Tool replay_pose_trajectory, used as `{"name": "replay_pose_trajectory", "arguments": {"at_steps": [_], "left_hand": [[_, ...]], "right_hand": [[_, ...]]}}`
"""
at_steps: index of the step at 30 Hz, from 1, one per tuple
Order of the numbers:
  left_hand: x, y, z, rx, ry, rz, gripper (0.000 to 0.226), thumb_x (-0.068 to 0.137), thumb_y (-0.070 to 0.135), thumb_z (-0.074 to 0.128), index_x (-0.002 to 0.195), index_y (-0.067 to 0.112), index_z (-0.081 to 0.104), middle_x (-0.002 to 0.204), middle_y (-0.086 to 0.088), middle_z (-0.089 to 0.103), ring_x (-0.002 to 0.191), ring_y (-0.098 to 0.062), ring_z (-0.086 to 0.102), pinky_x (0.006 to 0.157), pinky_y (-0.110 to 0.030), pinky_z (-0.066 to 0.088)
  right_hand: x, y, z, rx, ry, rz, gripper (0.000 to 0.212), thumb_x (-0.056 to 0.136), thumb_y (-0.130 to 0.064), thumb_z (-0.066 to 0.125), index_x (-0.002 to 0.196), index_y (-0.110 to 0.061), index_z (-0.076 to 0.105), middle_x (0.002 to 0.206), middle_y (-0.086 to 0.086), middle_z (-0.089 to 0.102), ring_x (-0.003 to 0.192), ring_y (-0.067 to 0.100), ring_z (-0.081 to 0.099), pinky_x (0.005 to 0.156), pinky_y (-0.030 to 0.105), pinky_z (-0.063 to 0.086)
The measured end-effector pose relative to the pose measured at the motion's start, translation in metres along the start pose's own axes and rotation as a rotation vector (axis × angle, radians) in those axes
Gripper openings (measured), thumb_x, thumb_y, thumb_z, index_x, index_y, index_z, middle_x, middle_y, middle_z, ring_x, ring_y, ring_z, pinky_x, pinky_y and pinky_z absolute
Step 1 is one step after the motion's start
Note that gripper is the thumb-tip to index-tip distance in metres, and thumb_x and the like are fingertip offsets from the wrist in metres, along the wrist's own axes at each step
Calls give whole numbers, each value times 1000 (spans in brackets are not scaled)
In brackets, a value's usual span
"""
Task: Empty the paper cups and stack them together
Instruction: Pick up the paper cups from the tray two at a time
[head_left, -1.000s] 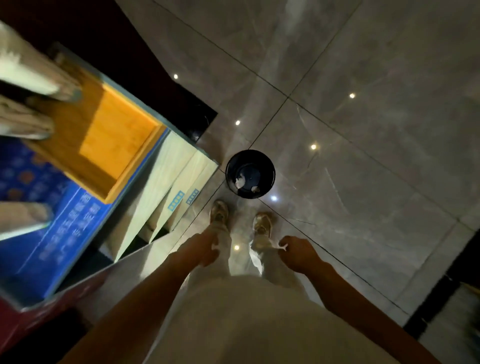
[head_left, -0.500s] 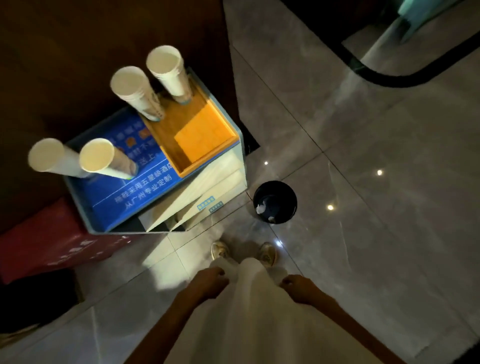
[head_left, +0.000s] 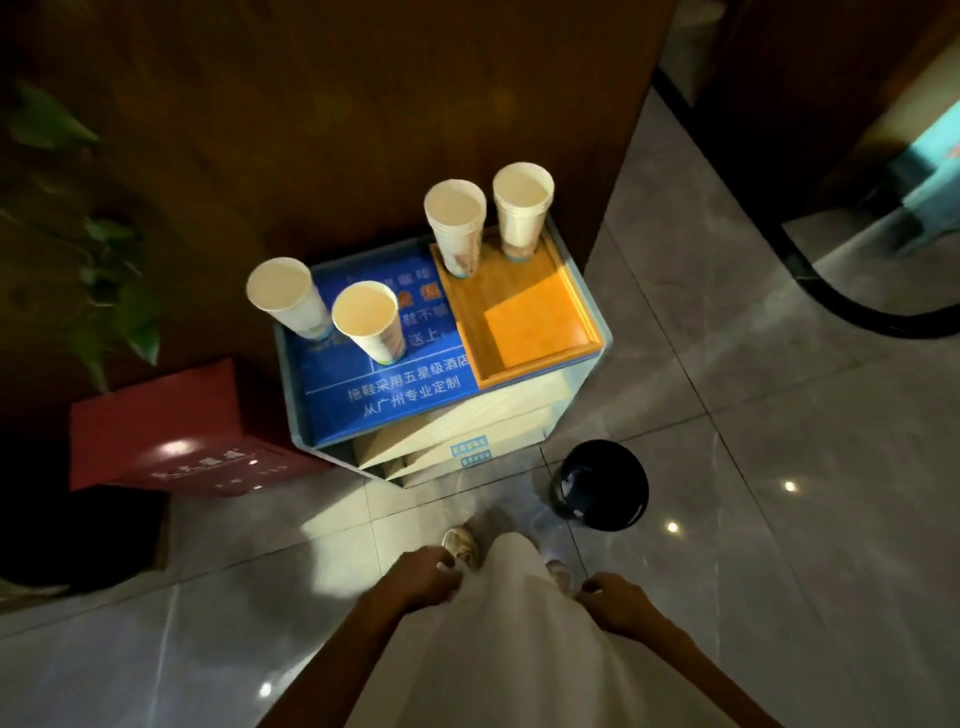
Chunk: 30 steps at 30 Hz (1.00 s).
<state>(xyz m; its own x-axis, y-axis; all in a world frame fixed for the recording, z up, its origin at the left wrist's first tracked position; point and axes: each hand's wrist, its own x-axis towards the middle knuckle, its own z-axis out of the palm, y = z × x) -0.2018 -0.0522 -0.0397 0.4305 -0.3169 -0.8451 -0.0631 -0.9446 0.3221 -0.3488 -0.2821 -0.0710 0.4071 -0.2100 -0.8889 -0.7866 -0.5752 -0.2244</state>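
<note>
Several tall white paper cups stand upright on a small cabinet. Two, one cup and another cup, stand on the blue printed top. Two more, a cup and its neighbour cup, stand at the back of a wooden tray; their rims look doubled. What the cups hold cannot be seen. My left hand and my right hand hang low at my sides, fingers curled, holding nothing, far from the cups.
A black waste bin with white scraps inside stands on the tiled floor right of the cabinet, just ahead of my feet. A red box sits left of the cabinet, a leafy plant beyond it. A dark wooden wall backs the cabinet.
The view has pulled back and tilted up from the floor and bin, bringing the whole cabinet with its cups into sight. Both hands stay low by my sides.
</note>
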Motion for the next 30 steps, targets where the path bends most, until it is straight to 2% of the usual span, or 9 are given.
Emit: {"name": "replay_pose_trajectory", "arguments": {"at_steps": [4,8,12,14,16,18,20,24,30], "left_hand": [[4,-16,-34,-61,127,47,27,87,38,58,109,25,67,117,0,70,106,-19,63,89,-29,47],[14,-18,-73,-107,217,159,29,89,33,62,114,21,66,120,-1,68,107,-17,62,87,-20,42],[20,-3,-115,-77,327,256,26,87,30,65,110,17,68,113,-5,70,100,-22,65,85,-28,50],[20,8,-135,-77,361,287,30,88,34,64,115,20,66,116,-3,69,105,-22,64,90,-31,49],[18,20,-153,-76,364,326,34,90,37,62,121,24,62,122,-1,67,110,-20,62,95,-30,46],[17,37,-169,-46,360,387,38,91,39,60,126,25,59,127,0,66,113,-20,62,97,-31,46],[13,55,-185,-45,369,443,39,91,39,61,128,26,58,128,-2,65,113,-21,62,98,-31,46],[12,86,-212,-18,439,516,39,91,37,60,129,28,56,126,-6,66,110,-24,63,94,-30,47],[24,129,-258,69,543,529,47,90,41,59,133,26,50,125,-9,66,107,-28,63,92,-34,49]], "right_hand": [[6,-37,-7,-3,37,-31,32,90,-38,52,98,-11,66,112,11,68,101,26,63,73,27,41],[10,-75,-21,20,108,-128,30,89,-29,57,115,-15,63,118,9,67,107,23,62,87,28,45],[7,-113,-50,-67,188,-237,21,92,-27,53,102,-12,64,104,10,67,93,22,61,90,34,49],[4,-127,-67,-104,233,-305,25,94,-30,52,98,-8,63,98,11,69,86,18,60,88,37,49],[-1,-139,-87,-90,291,-330,30,92,-34,55,110,-11,64,107,10,71,99,22,64,88,31,48],[-5,-151,-107,-94,341,-354,35,89,-33,61,117,-11,62,112,13,70,107,26,63,90,32,48],[-4,-162,-127,-95,365,-352,38,88,-34,62,119,-11,60,116,14,68,108,29,62,92,35,49],[1,-183,-170,-108,444,-356,43,86,-39,62,123,-19,60,122,10,66,116,24,59,96,31,45],[21,-216,-245,-114,531,-401,50,84,-48,59,127,-25,53,130,4,61,119,24,56,88,29,40]]}}
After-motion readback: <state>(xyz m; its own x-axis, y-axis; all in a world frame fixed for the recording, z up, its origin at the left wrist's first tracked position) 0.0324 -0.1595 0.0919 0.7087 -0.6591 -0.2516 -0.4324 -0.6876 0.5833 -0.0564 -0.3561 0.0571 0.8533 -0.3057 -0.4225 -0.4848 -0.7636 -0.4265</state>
